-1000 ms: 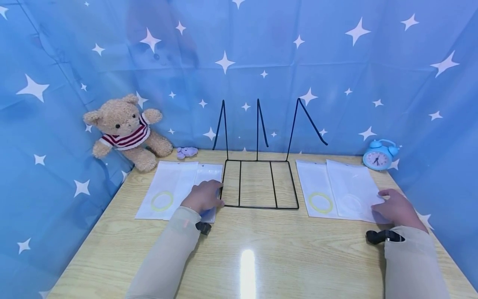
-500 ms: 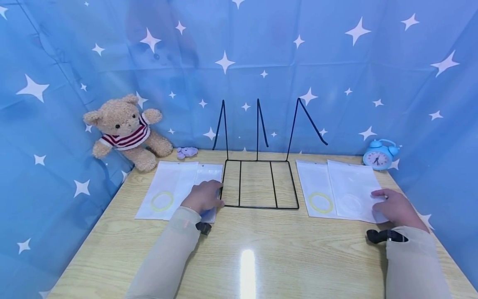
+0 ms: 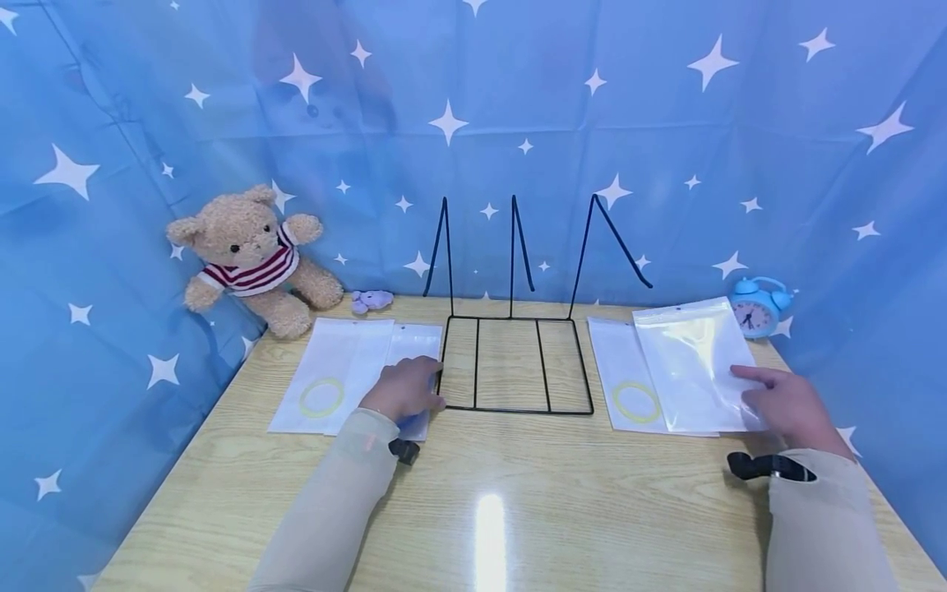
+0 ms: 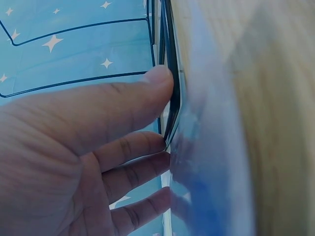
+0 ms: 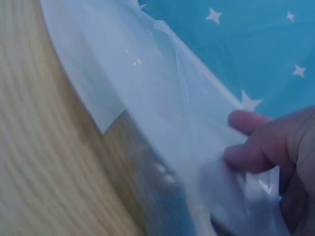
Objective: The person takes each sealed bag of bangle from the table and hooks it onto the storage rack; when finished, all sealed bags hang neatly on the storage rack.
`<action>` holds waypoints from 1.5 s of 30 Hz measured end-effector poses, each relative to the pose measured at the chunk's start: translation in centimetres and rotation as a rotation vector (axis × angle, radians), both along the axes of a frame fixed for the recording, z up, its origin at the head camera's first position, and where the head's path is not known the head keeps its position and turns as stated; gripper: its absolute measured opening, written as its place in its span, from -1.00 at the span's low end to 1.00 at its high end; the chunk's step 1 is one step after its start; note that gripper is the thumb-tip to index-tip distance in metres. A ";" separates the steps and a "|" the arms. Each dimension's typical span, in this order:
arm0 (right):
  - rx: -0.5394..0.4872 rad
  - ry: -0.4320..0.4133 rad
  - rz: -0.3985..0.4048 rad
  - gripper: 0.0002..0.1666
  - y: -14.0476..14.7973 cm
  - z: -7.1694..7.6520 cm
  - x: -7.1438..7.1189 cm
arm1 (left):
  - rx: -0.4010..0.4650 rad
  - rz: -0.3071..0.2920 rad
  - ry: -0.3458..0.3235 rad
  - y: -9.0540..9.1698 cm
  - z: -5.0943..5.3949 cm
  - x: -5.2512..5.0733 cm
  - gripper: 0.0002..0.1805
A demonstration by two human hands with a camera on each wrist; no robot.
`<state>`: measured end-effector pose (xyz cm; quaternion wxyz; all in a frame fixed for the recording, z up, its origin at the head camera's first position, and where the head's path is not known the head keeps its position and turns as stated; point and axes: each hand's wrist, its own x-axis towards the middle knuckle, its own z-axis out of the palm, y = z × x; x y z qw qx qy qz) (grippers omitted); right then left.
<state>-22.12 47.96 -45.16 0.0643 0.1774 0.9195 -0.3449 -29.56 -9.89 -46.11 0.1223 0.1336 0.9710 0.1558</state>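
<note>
My left hand grips the left edge of a black wire rack; in the left wrist view the thumb of that hand presses on the dark wire with the fingers at its other side. At the right, my right hand holds the right edge of a clear plastic bag, whose surface is raised and catches the light. The right wrist view has the bag slanting up beside the hand, its lower fingers partly hidden. Beneath it lies another bag with a yellow ring.
More flat bags with a yellow ring lie left of the rack. A teddy bear and a small purple toy are at the back left. A blue alarm clock stands at the back right, before a starry curtain.
The top right bag has lifted off the bag beneath and tilted, its upper corner now overlapping the clock. My right hand has shifted slightly with it. My left hand has stayed on the rack.
</note>
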 end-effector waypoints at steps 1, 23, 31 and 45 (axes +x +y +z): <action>-0.008 0.016 0.001 -0.29 -0.2 0.2 0.1 | -0.002 0.000 0.002 0.0 0.0 0.0 -0.19; -0.150 0.267 0.036 -0.34 -2.8 3.0 0.9 | -0.006 -0.005 0.014 0.0 -0.2 0.1 -0.19; -0.099 0.362 0.055 -0.39 -3.8 3.7 1.2 | -0.009 -0.002 0.013 0.0 -0.1 0.1 -0.19; -0.267 0.414 0.192 -0.52 -4.6 5.0 2.1 | -0.005 -0.002 0.014 -0.1 -0.2 0.1 -0.19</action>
